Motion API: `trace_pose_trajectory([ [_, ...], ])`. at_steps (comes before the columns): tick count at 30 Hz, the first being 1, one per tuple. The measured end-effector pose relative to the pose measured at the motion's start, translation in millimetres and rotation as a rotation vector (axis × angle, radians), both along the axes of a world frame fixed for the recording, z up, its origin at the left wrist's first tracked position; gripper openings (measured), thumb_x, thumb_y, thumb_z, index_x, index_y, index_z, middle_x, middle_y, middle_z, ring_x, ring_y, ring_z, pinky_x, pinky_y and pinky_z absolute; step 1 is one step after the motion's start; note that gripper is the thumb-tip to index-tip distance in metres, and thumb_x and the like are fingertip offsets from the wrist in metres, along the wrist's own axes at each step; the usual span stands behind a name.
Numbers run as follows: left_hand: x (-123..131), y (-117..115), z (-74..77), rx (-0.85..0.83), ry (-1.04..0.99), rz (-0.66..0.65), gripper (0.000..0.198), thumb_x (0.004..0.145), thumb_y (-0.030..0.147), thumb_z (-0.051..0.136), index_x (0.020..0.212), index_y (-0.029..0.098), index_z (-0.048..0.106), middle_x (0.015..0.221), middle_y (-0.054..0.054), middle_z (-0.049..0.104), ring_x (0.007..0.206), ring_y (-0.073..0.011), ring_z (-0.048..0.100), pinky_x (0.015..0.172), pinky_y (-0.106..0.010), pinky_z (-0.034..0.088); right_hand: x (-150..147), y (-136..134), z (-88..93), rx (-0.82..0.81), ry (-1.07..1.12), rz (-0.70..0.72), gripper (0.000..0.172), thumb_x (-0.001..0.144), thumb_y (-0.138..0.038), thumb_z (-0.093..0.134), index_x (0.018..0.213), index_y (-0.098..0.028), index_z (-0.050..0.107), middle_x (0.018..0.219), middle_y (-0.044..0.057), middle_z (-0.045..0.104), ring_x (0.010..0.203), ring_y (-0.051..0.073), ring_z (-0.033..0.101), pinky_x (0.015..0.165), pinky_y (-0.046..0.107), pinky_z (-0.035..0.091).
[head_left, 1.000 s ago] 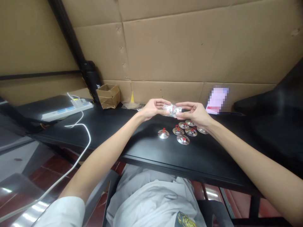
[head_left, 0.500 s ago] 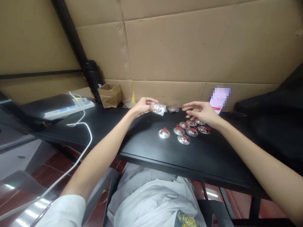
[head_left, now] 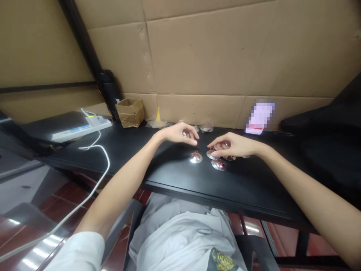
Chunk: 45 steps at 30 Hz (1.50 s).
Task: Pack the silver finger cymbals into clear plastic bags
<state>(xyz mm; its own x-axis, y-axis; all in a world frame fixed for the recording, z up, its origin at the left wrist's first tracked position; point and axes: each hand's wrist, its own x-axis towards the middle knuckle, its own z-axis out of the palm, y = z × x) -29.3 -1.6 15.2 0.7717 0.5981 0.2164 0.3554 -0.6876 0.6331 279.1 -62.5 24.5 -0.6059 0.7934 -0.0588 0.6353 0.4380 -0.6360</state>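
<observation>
Several small silver finger cymbals with red cord loops lie on the black table. One [head_left: 195, 158] stands apart at the left, and another [head_left: 219, 165] sits just below my right hand. My right hand [head_left: 229, 146] is curved over the cluster, its fingertips on or against the cymbal [head_left: 211, 154] at the cluster's left, and the cymbals beneath it are partly hidden. My left hand [head_left: 180, 133] is curled just behind the lone cymbal, with a small shiny metal piece [head_left: 184, 133] showing among its fingers. I cannot tell exactly what that piece is.
A small clear packet [head_left: 207, 128] lies behind the hands, by a cardboard wall. At the left stand a small cardboard box [head_left: 129, 113], a black bottle [head_left: 108, 90] and a power strip [head_left: 81, 130] with a white cable [head_left: 104, 158]. A blurred pink card [head_left: 259, 116] stands at the right.
My hands have moved from holding a clear packet together to apart. My right hand has come down over the cymbals, and my left hand has lowered with no clear packet visible in it.
</observation>
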Motion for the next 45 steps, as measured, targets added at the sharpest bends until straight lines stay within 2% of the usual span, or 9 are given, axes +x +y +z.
trace_pose_trajectory([
  [4, 12.4, -6.2, -4.1, -0.023, 0.116, -0.184, 0.042, 0.066, 0.044, 0.101, 0.104, 0.028, 0.09, 0.098, -0.008, 0.082, 0.083, -0.019, 0.069, 0.069, -0.028, 0.049, -5.4, -0.2, -8.5, 0.028, 0.03, -0.006, 0.046, 0.08, -0.063, 0.087, 0.103, -0.023, 0.09, 0.081, 0.005, 0.073, 0.047, 0.013, 0.058, 0.04, 0.028, 0.042],
  [7, 16.8, -3.4, -12.9, -0.036, 0.068, -0.198, 0.032, 0.07, 0.043, 0.1, 0.097, 0.029, 0.092, 0.094, -0.008, 0.081, 0.078, -0.0173, 0.068, 0.067, -0.028, 0.047, -4.4, 2.0, -9.4, 0.113, 0.078, -0.005, 0.039, 0.082, -0.06, 0.086, 0.094, -0.023, 0.091, 0.093, 0.009, 0.076, 0.053, 0.013, 0.062, 0.044, 0.029, 0.047],
  [14, 22.9, -6.1, -18.6, -0.072, 0.007, -0.249, 0.027, 0.077, 0.04, 0.096, 0.101, 0.027, 0.091, 0.104, -0.011, 0.081, 0.084, -0.0172, 0.072, 0.074, -0.029, 0.052, -1.3, 9.2, -9.4, 0.334, 0.033, 0.002, 0.029, 0.087, -0.05, 0.082, 0.087, -0.023, 0.089, 0.091, 0.008, 0.078, 0.067, 0.018, 0.07, 0.062, 0.032, 0.053],
  [22, 18.6, -2.4, -18.7, -0.099, -0.004, -0.198, 0.029, 0.072, 0.037, 0.099, 0.095, 0.021, 0.09, 0.098, -0.011, 0.083, 0.081, -0.0179, 0.076, 0.076, -0.028, 0.056, -1.3, 13.7, -12.7, 0.393, -0.058, -0.047, 0.036, 0.089, -0.056, 0.078, 0.078, -0.022, 0.082, 0.081, 0.007, 0.078, 0.07, 0.021, 0.07, 0.067, 0.035, 0.05],
  [28, 20.2, -4.4, -16.8, -0.12, -0.013, -0.134, 0.016, 0.083, 0.033, 0.089, 0.086, 0.017, 0.085, 0.083, -0.007, 0.081, 0.075, -0.0162, 0.073, 0.074, -0.027, 0.054, -4.5, 14.3, -17.2, 0.546, -0.043, -0.15, 0.034, 0.096, -0.052, 0.073, 0.08, -0.022, 0.075, 0.084, 0.006, 0.075, 0.07, 0.02, 0.063, 0.063, 0.033, 0.042],
  [34, 32.4, 0.8, -24.2, -0.342, -0.548, 0.15, 0.023, 0.088, 0.036, 0.085, 0.089, 0.014, 0.082, 0.091, -0.008, 0.08, 0.076, -0.012, 0.067, 0.071, -0.024, 0.049, -17.5, 0.1, -11.1, 0.804, 0.27, -0.273, 0.032, 0.103, -0.052, 0.066, 0.09, -0.023, 0.07, 0.093, 0.008, 0.069, 0.072, 0.022, 0.061, 0.068, 0.038, 0.048],
  [38, 50.2, -2.3, -27.7, -0.707, -0.855, 0.35, 0.005, 0.093, 0.017, 0.078, 0.093, 0.013, 0.081, 0.101, -0.011, 0.082, 0.088, -0.0126, 0.072, 0.079, -0.024, 0.05, -32.9, -12.6, -9.8, 0.933, 0.428, -0.422, 0.037, 0.106, -0.059, 0.06, 0.094, -0.025, 0.068, 0.103, 0.011, 0.067, 0.079, 0.024, 0.064, 0.068, 0.04, 0.052],
  [42, 63.5, -17.3, -22.4, -0.945, -0.926, 0.313, 0.013, 0.098, 0.008, 0.069, 0.092, 0.012, 0.08, 0.104, -0.011, 0.082, 0.094, -0.0129, 0.074, 0.098, -0.028, 0.054, -45.4, -11.0, -20.1, 0.968, 0.475, -0.403, 0.035, 0.108, -0.059, 0.058, 0.096, -0.026, 0.063, 0.105, 0.011, 0.064, 0.081, 0.024, 0.063, 0.07, 0.041, 0.052],
  [45, 64.6, -25.5, -18.5, -1.03, -0.929, 0.258, 0.017, 0.099, 0.004, 0.066, 0.095, 0.013, 0.08, 0.102, -0.009, 0.081, 0.094, -0.0118, 0.074, 0.108, -0.03, 0.054, -47.4, -3.8, -30.0, 0.837, 0.471, -0.285, 0.032, 0.108, -0.055, 0.058, 0.094, -0.026, 0.058, 0.097, 0.009, 0.064, 0.08, 0.025, 0.063, 0.069, 0.041, 0.052],
])
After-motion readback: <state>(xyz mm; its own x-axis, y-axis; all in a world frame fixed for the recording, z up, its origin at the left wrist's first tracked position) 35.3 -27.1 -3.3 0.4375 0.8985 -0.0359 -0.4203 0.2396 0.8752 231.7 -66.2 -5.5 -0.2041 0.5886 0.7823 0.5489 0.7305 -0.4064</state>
